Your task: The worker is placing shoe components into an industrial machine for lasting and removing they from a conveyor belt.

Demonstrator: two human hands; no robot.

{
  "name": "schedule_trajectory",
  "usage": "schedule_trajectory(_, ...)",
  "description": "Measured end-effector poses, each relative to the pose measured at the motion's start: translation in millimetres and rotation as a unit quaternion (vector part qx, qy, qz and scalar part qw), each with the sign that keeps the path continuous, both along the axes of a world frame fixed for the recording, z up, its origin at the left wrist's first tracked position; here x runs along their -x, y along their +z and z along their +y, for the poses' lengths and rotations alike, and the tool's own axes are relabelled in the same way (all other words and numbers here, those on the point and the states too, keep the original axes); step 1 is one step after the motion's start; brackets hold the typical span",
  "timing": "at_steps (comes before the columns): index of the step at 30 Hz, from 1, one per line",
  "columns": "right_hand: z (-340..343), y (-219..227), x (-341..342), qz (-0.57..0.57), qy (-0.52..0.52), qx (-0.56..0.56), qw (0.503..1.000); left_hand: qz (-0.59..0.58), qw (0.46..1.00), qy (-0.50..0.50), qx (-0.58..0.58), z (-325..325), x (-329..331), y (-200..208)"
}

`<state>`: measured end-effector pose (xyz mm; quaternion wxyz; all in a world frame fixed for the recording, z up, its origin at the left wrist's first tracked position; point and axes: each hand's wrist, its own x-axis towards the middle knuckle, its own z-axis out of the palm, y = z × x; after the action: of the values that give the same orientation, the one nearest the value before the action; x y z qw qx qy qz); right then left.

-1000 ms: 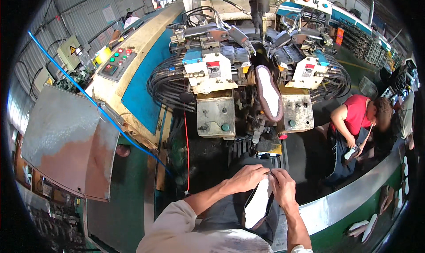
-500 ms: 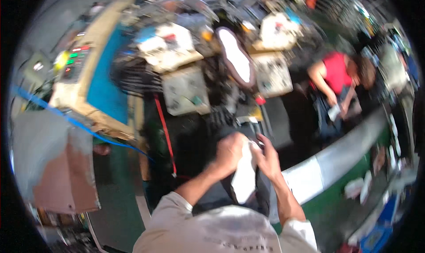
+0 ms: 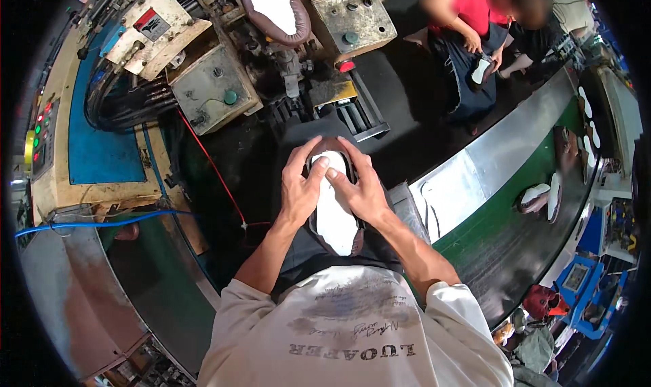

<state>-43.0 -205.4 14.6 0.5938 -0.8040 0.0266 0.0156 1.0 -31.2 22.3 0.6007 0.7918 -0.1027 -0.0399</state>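
A shoe upper in dark brown lies sole up on my lap, its toe pointing away from me. A white insole covers its underside. From the left, my left hand is closed round the toe end, its thumb pressed on the insole. My right hand grips the other side in the same way, and the two thumbs nearly meet. The fingers wrap over the rim of the upper, with their undersides hidden. Ahead of my hands, another brown shoe upper with a white sole sits in a machine.
Control boxes with knobs flank the machine. A red cord and a blue hose run at left. On the right, a conveyor carries several shoe parts. Beyond its metal edge, a person in red holds a shoe.
The view has swung, so the machine now sits higher and further left. My hands have moved from the sides of the insole to around the toe, with both thumbs on the insole.
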Motion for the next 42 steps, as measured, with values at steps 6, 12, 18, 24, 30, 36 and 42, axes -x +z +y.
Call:
schedule_trajectory(6, -40, 8, 6, 0.111, 0.100, -0.285, 0.947, 0.141, 0.968, -0.040, 0.202, 23, -5, -3)
schedule_trajectory(12, -42, 1, -16, 0.036, 0.151, -0.187, 0.970, 0.178, 0.928, -0.089, 0.316, 24, -10, -16)
schedule_trajectory(18, -21, 19, -23, -0.025, 0.137, -0.038, 0.989, 0.133, 0.963, -0.082, 0.220, 15, -11, -15)
schedule_trajectory(24, -40, -2, -23, 0.069, 0.116, -0.208, 0.969, 0.242, 0.921, -0.096, 0.289, 3, -10, -11)
schedule_trajectory(30, -45, -15, -16, 0.080, 0.103, -0.275, 0.953, 0.239, 0.918, -0.041, 0.315, -15, 11, -30)
schedule_trajectory(36, -45, -30, -13, 0.124, 0.059, -0.308, 0.941, 0.150, 0.976, -0.041, 0.153, -28, 8, -40)
schedule_trajectory(42, -28, -36, 48, 0.099, -0.023, -0.165, 0.981, 0.265, 0.954, -0.088, 0.104, -6, 41, -35)
